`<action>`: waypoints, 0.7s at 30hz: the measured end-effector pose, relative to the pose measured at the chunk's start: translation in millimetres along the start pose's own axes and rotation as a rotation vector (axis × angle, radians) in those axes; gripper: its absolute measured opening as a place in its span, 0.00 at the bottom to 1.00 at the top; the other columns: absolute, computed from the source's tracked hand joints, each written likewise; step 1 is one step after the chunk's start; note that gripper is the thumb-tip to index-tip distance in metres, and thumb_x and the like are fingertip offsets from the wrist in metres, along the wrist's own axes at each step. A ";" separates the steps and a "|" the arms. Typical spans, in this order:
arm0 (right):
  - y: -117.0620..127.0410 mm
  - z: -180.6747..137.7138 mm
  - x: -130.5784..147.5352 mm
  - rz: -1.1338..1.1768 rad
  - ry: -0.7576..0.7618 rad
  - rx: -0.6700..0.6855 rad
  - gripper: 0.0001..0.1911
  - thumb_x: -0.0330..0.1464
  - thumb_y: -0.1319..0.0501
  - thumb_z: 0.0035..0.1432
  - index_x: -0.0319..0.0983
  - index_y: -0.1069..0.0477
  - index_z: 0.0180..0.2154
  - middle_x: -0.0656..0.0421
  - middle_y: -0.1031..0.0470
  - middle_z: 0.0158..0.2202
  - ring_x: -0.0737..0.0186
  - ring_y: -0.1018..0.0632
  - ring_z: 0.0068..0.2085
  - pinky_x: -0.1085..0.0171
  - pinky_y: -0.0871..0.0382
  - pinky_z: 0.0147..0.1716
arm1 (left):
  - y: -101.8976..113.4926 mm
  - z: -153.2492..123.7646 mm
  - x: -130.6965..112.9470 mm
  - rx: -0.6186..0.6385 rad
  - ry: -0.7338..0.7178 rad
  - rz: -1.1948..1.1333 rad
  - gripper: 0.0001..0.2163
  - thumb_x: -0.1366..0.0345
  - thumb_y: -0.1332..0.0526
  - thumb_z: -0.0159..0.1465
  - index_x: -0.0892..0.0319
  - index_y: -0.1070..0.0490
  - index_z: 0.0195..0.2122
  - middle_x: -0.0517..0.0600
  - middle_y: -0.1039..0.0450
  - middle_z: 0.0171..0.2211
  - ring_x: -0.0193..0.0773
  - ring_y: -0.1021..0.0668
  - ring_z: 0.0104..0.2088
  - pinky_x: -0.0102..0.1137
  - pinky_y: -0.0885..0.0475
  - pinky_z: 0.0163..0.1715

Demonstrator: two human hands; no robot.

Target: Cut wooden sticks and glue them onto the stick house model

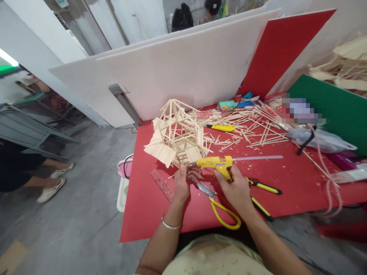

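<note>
My right hand [236, 189] grips a yellow hot glue gun [216, 163], a clear glue stick [258, 157] sticking out of its back. The nozzle points left, toward my left hand [182, 183]. Those left fingers are curled together just under the nozzle; what they pinch is too small or hidden to name. Right behind them stands a model built of thin wooden sticks [177, 130], with a peaked frame and slatted panels. Between my hands lie scissors with yellow handles [225, 214]. A clear ruler [162, 185] rests left of my left hand.
Loose wooden sticks [258, 128] cover the back of the red table [137, 214]. A yellow utility knife [222, 128] lies among them. Pliers with black-and-yellow handles [265, 186] sit beside my right hand. A white board [177, 72] stands behind. A person's feet [53, 189] show at left.
</note>
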State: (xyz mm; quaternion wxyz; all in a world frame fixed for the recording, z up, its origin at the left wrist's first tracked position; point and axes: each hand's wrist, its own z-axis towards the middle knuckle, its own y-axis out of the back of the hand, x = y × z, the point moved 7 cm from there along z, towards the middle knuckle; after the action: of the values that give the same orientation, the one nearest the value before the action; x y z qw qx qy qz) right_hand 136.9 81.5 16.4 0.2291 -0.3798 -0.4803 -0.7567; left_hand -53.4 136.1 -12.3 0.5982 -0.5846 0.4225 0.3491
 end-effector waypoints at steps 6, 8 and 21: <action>-0.5 0.1 0.0 -0.012 -0.001 -0.009 0.20 0.52 0.39 0.62 0.42 0.30 0.40 0.57 0.22 0.33 0.57 0.23 0.33 0.62 0.33 0.33 | 0.3 0.1 0.7 0.010 0.000 0.009 0.29 0.40 0.46 0.66 0.65 0.24 0.41 0.61 0.19 0.36 0.38 0.20 0.27 0.29 0.29 0.21; 0.1 0.4 1.3 -0.019 0.004 -0.012 0.21 0.52 0.39 0.62 0.42 0.30 0.40 0.57 0.22 0.33 0.57 0.23 0.32 0.62 0.33 0.33 | 0.7 0.5 1.4 0.010 -0.002 0.000 0.28 0.40 0.45 0.66 0.65 0.24 0.41 0.61 0.19 0.37 0.38 0.20 0.27 0.29 0.28 0.21; -0.3 0.3 0.1 -0.004 0.010 -0.016 0.20 0.51 0.39 0.62 0.42 0.29 0.41 0.57 0.22 0.34 0.57 0.22 0.33 0.62 0.33 0.33 | 0.0 0.3 0.0 0.004 -0.004 -0.003 0.28 0.40 0.45 0.66 0.64 0.24 0.41 0.60 0.19 0.36 0.39 0.20 0.26 0.29 0.29 0.20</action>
State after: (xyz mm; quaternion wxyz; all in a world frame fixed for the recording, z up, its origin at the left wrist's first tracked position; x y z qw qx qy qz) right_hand 136.7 81.9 16.4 0.2267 -0.3769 -0.4738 -0.7630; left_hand -53.4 136.4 -12.3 0.6007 -0.5834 0.4211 0.3485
